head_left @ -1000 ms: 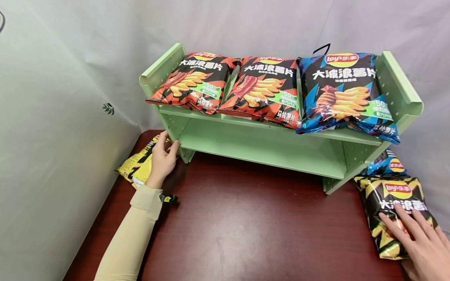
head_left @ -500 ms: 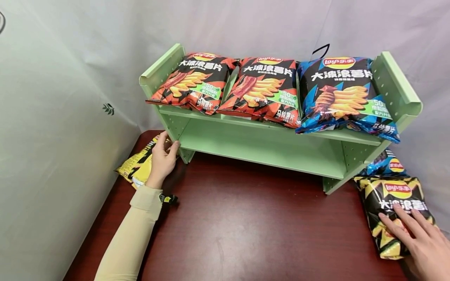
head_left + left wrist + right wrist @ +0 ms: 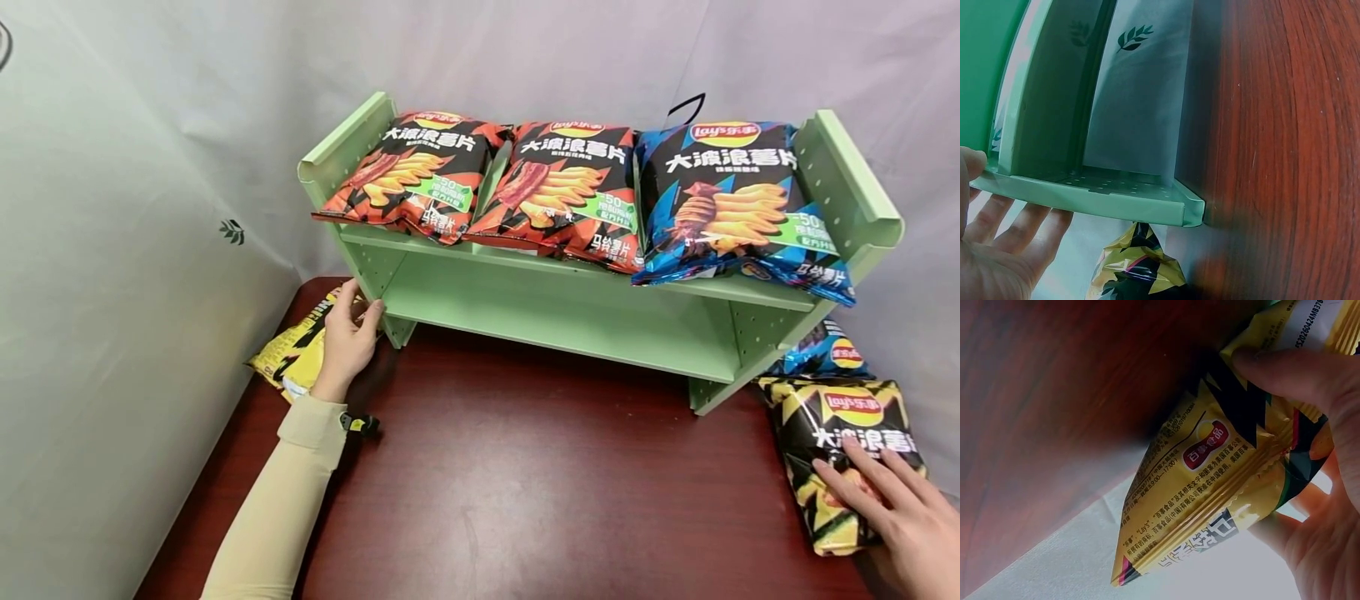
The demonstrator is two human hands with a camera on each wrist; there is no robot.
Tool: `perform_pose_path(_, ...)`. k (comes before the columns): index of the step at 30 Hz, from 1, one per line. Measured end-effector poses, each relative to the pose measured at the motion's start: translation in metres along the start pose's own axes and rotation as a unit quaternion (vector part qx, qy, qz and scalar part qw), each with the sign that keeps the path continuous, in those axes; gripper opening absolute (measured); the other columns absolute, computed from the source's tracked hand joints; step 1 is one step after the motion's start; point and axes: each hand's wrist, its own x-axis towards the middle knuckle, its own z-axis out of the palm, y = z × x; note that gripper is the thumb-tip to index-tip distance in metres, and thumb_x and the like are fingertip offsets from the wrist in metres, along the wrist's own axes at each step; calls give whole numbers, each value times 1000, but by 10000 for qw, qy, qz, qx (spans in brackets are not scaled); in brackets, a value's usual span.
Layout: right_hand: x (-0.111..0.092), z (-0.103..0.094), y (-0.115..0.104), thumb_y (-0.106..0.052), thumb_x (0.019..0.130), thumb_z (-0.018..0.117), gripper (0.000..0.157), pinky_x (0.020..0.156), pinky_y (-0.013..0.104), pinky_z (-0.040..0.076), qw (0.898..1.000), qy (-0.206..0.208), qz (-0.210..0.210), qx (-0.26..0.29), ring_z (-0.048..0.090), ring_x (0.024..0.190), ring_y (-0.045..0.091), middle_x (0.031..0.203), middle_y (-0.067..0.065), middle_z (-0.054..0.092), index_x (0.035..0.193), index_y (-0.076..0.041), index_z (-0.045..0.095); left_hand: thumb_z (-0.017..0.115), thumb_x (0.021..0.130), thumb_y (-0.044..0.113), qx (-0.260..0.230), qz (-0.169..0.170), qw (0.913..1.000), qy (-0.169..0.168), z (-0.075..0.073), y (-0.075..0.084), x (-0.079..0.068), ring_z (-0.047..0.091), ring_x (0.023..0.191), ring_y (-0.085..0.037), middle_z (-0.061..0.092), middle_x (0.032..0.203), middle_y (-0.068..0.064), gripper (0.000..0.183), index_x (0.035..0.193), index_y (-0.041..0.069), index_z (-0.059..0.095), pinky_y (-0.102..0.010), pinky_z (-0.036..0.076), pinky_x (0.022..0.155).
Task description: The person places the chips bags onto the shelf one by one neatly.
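Note:
At the left end of the green two-tier shelf (image 3: 555,325), my left hand (image 3: 351,346) holds the side panel. In the left wrist view, the thumb is at the panel's front edge and the fingers (image 3: 1029,228) lie along its outer face. My right hand (image 3: 911,508) grips a black-and-yellow bag of potato chips (image 3: 855,408) by the table's right side. Its fingers spread over the printed front, while in the right wrist view the thumb (image 3: 1285,375) presses on the gold back (image 3: 1204,469). Two red chip bags (image 3: 420,171) and a blue one (image 3: 723,196) lean on the top tier.
Beside the shelf's left end lies a yellow chip bag (image 3: 288,346), partly behind my left hand. Another blue bag (image 3: 825,350) sits behind the right end. Light curtains (image 3: 187,142) border the dark red table (image 3: 525,483) on the left and back.
The upper part of the blue bag on the top tier has sagged slightly lower. The bag in my right hand has shifted a little; my left hand stays in place.

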Motion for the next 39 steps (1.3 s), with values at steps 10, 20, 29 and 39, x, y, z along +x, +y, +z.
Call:
perform_pose_path(10, 3, 0, 0, 11, 27, 69, 148, 132, 37, -4, 9944, 808, -544, 420, 0, 163, 24, 174, -6, 12, 163, -34, 32, 55, 103, -2, -3, 25, 10000, -3, 1, -5, 1, 64, 118, -54, 56, 128, -34, 41, 144, -5, 50, -6, 52, 80)
perform_pose_path(20, 6, -5, -5, 8, 60, 51, 112, 131, 29, 2, 9825, 1486, -830, 753, 7, 161, 12, 170, -15, 20, 162, -37, 32, 56, 103, -3, -62, 52, 10000, -3, 1, -5, 3, 64, 117, -54, 57, 125, -34, 41, 144, -6, 51, -8, 54, 80)
perform_pose_path(29, 10, -9, -8, -37, 103, 21, 58, 128, 22, 5, 9737, 1860, -1077, 759, 9, 157, 1, 167, -19, 22, 160, -40, 33, 55, 103, -2, -31, 32, 10000, 3, 1, -5, 1, 64, 118, -53, 57, 127, -33, 41, 144, -6, 50, -6, 52, 80)
perform_pose_path(39, 7, -22, -14, -45, 108, 15, 56, 127, 17, 6, 9787, 1526, -1245, 587, 11, 155, -4, 167, -20, 19, 159, -37, 36, 56, 103, -3, -53, -12, 10000, 21, 0, -4, 1, 65, 117, -52, 57, 126, -34, 41, 144, -6, 51, -8, 53, 79)
